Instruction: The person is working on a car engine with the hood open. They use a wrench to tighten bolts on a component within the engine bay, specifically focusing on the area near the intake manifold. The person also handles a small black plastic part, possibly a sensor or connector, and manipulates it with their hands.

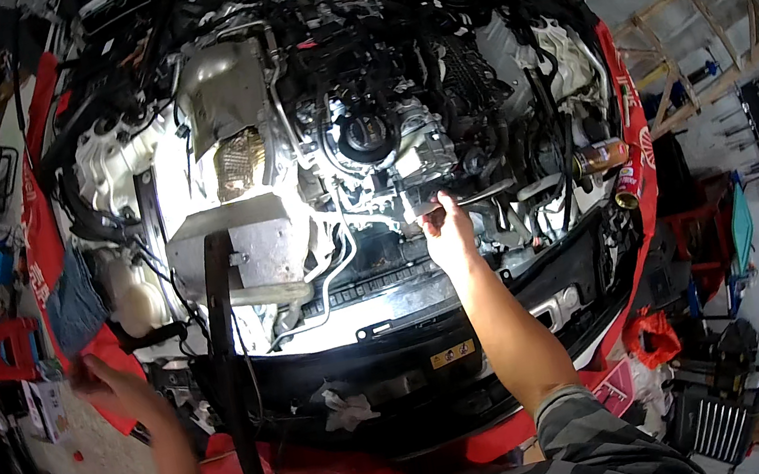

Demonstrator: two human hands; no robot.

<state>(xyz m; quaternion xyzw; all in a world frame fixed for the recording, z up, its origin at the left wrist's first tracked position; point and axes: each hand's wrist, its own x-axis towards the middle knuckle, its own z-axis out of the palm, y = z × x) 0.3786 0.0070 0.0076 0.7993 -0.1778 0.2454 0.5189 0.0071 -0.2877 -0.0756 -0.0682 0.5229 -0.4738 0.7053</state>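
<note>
My right hand [451, 237] reaches over the front of a car's engine [371, 132], its fingers pinched together. A bright, shiny piece shows at the fingertips' left, and a slim metal bar [490, 191] extends to their right. Glare hides whether these are one thing and exactly what the fingers grip. My left hand [111, 386] is off at the left side of the car, over the red fender cover [116, 354] and just below a blue cloth [76, 303]. It is smeared by motion, so its fingers are not clear.
A dark upright bar [233, 364] crosses the front left of the bay. Two cans, one orange-brown [601, 157] and one red [628, 191], lie at the right edge. A crumpled white rag [349, 407] rests on the front panel. Tools and a red box [6, 351] surround the car.
</note>
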